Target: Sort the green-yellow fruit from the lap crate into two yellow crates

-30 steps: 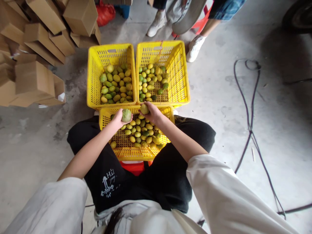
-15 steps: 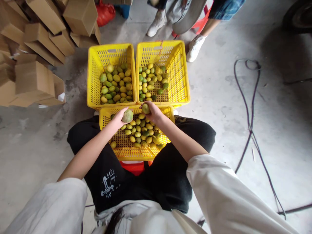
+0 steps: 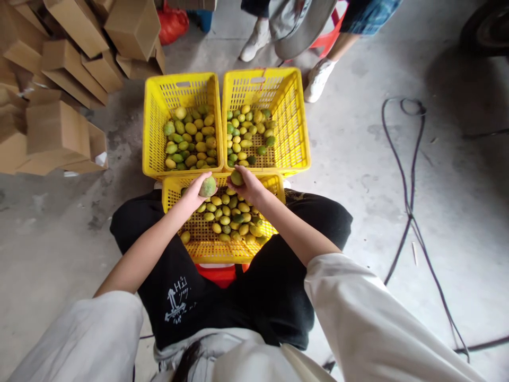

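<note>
Above the near yellow crate (image 3: 233, 258), my left hand (image 3: 195, 192) is closed around a large pale-green lemon (image 3: 208, 187). My right hand (image 3: 249, 185) grips a smaller greenish lemon (image 3: 237, 178) beside it, a short gap apart. Under both hands, many yellow and green lemons (image 3: 225, 219) lie in the near crate between my knees. Two more yellow crates stand just beyond: the left crate (image 3: 149, 122) holds a thick layer of mixed lemons, and the right crate (image 3: 294, 124) has lemons mostly along its left side.
Cardboard boxes (image 3: 58, 130) are heaped at the left, near a red bag (image 3: 173, 25). Another person's legs and white shoes (image 3: 318, 79) are behind the right crate, with a grey cap (image 3: 306, 32) there. A black cable (image 3: 409, 207) lies looped on the floor at right.
The lemon in my left hand has turned slightly, and the one in my right hand has shifted a little. Both hands stay over the near crate.
</note>
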A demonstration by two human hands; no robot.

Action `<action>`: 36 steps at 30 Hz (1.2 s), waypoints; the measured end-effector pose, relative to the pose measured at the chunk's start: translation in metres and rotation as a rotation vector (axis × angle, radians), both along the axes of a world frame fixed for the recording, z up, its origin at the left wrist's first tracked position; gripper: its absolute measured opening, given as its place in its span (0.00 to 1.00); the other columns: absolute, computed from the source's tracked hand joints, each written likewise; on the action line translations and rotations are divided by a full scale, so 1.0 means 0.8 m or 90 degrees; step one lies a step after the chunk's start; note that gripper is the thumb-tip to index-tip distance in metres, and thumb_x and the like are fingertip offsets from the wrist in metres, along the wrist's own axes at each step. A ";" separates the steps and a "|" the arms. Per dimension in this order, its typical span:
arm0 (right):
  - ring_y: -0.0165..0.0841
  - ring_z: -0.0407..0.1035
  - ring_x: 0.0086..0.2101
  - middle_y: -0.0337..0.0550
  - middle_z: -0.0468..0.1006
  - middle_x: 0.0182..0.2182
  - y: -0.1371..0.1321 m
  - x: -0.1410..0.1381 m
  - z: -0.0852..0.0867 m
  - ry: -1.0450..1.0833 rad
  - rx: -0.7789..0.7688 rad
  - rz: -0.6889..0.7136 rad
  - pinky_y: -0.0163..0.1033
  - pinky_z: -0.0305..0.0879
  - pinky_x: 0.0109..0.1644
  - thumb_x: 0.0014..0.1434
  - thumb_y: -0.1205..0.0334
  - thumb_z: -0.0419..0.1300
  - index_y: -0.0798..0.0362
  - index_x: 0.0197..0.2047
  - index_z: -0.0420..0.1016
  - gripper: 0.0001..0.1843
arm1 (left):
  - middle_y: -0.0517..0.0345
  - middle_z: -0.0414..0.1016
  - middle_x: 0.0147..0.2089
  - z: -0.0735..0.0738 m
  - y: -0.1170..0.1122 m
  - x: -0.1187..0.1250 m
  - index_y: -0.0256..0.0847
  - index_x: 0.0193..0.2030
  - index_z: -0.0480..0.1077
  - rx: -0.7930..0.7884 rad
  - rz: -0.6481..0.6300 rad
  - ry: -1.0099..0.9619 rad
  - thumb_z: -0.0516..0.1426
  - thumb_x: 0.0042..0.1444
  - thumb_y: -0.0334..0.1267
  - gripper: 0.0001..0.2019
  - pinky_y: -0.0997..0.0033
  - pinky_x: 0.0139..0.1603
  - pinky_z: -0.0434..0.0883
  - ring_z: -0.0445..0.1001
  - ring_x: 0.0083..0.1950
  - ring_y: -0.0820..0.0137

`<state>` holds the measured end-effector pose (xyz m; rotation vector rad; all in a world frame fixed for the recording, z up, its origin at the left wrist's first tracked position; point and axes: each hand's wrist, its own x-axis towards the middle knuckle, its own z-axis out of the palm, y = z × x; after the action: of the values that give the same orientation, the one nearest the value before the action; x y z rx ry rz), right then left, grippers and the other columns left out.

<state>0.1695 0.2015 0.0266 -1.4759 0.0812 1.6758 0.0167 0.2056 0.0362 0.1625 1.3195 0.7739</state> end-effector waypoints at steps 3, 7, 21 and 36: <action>0.28 0.61 0.22 0.37 0.74 0.25 0.001 0.005 0.000 -0.023 -0.022 0.028 0.31 0.56 0.24 0.74 0.55 0.49 0.49 0.36 0.66 0.14 | 0.62 0.73 0.28 0.001 0.002 -0.001 0.41 0.34 0.71 -0.040 0.029 0.046 0.62 0.64 0.36 0.07 0.71 0.41 0.78 0.74 0.30 0.73; 0.29 0.61 0.22 0.38 0.77 0.28 0.003 0.004 0.002 -0.018 -0.010 0.015 0.32 0.56 0.25 0.74 0.60 0.44 0.49 0.40 0.65 0.12 | 0.58 0.74 0.28 0.003 0.007 -0.003 0.39 0.39 0.73 -0.104 0.049 0.033 0.55 0.70 0.39 0.09 0.73 0.33 0.76 0.74 0.28 0.71; 0.27 0.67 0.24 0.37 0.73 0.25 -0.002 -0.002 0.008 0.002 0.041 0.084 0.29 0.66 0.26 0.66 0.65 0.63 0.52 0.36 0.71 0.06 | 0.57 0.76 0.32 -0.009 0.009 -0.010 0.40 0.34 0.73 -0.006 -0.037 -0.019 0.67 0.56 0.30 0.07 0.72 0.38 0.79 0.77 0.33 0.71; 0.27 0.66 0.27 0.35 0.72 0.25 0.000 -0.003 -0.001 -0.020 0.047 0.056 0.30 0.66 0.29 0.66 0.67 0.60 0.52 0.32 0.71 0.09 | 0.54 0.78 0.36 0.000 0.011 -0.005 0.41 0.37 0.73 -0.085 -0.012 0.003 0.55 0.67 0.33 0.08 0.65 0.45 0.80 0.78 0.39 0.66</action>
<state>0.1668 0.2015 0.0261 -1.4676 -0.0631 1.7075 0.0126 0.2145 0.0365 0.0699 1.3685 0.6672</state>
